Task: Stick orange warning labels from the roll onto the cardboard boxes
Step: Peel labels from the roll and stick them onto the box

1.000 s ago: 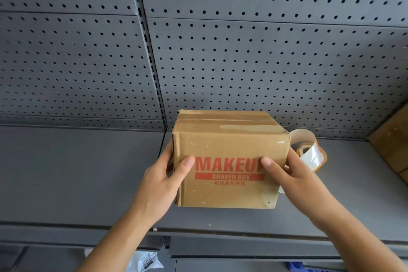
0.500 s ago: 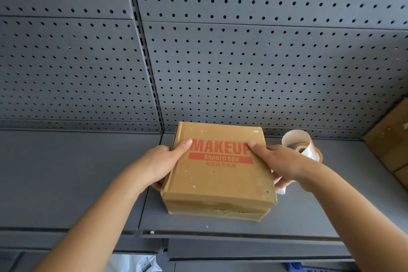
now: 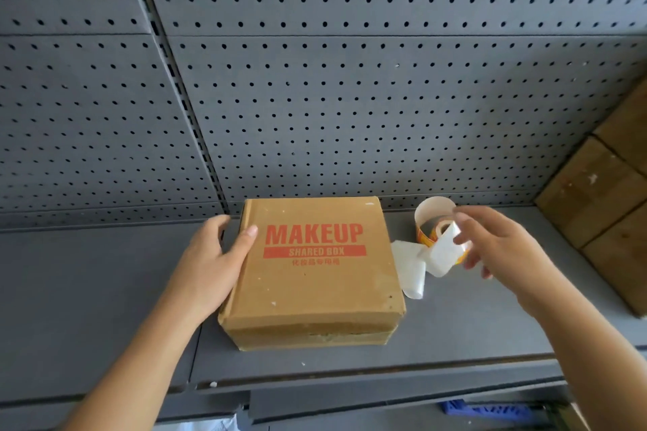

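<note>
A grey shelf [image 3: 87,308] runs across the view, backed by a grey pegboard [image 3: 350,115]. On the left, the person's left hand [image 3: 206,266] rests against the left side of the cardboard box [image 3: 315,290]. Its fingers [image 3: 218,226] lie fairly straight along that side wall and the thumb [image 3: 247,238] lies flat on the top face near the edge, so the hand is released and touching, not clenched round the box.

The box sits flat on the shelf close to the front edge. Its top face carries red print reading MAKEUP and SHARED BOX, and no orange label shows on the faces in view.

Just to the right of the box, the label roll [image 3: 432,224] stands on the shelf near the pegboard, with orange showing on its outer turn. A loose white backing strip [image 3: 411,269] trails from the roll and curls down to the shelf beside the box's right side.

The right hand [image 3: 500,248] is at the roll and blurred, with its fingers [image 3: 471,257] loosely spread. Whether they grasp the strip or only hover by it cannot be told.

At the far right edge, stacked brown boxes [image 3: 602,206] stand on the same shelf, well apart from the roll
</note>
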The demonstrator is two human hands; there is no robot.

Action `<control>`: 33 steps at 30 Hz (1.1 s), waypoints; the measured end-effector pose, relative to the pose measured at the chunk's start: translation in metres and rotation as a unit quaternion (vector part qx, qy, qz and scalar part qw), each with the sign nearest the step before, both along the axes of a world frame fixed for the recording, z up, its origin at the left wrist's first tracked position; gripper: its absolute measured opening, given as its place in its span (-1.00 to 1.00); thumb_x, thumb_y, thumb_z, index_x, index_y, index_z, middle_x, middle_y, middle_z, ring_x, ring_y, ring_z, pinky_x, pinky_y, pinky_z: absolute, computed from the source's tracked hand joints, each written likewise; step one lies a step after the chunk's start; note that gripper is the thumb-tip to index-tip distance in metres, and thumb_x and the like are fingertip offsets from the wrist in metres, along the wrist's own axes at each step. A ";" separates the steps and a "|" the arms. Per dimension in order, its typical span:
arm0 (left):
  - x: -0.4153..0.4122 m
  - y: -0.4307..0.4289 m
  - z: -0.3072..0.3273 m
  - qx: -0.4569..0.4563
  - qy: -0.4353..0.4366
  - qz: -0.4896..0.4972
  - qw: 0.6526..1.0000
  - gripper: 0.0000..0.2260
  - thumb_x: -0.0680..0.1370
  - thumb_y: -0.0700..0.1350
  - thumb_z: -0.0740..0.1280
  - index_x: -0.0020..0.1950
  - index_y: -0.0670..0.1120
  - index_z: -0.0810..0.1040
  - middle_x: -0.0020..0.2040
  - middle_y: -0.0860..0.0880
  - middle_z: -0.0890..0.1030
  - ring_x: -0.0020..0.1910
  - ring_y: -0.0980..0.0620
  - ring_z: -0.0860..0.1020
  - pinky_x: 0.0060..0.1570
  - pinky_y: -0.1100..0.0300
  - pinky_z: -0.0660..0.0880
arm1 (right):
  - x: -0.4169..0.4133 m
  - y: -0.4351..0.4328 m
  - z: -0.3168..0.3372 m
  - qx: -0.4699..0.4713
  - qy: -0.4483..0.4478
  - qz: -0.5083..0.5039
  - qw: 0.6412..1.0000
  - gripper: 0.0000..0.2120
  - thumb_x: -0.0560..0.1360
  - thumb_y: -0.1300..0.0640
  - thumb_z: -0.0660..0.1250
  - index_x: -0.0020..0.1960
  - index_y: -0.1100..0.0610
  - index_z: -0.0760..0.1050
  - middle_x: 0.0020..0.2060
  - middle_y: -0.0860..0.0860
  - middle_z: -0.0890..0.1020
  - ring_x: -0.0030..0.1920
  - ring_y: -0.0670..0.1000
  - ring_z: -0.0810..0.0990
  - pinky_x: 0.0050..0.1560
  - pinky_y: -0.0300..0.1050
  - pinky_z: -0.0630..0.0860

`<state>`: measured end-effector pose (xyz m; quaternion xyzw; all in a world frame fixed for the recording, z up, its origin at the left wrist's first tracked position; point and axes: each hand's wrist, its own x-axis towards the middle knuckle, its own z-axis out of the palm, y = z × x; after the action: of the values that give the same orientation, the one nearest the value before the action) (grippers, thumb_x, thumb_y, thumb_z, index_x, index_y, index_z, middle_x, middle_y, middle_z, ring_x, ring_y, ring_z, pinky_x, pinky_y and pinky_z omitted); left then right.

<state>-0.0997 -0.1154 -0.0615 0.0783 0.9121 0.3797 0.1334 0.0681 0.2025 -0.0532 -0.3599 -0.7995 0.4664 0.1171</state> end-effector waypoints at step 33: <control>0.039 0.239 0.005 0.127 0.055 -0.316 0.939 -0.89 0.55 0.07 0.44 -0.05 0.07 0.70 -0.11 0.14 0.72 -0.06 0.18 0.64 0.03 0.15 0.59 | 0.004 0.020 -0.038 0.243 0.137 -0.035 0.960 -0.84 0.58 -0.04 0.35 0.13 -0.12 0.63 -0.10 -0.16 0.56 0.00 -0.06 0.45 -0.13 -0.29 0.41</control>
<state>-0.0607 0.1240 -0.0568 0.3992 0.7906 0.4258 0.1850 0.0723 0.2224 -0.0908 -0.2811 -0.8521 0.2987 0.3251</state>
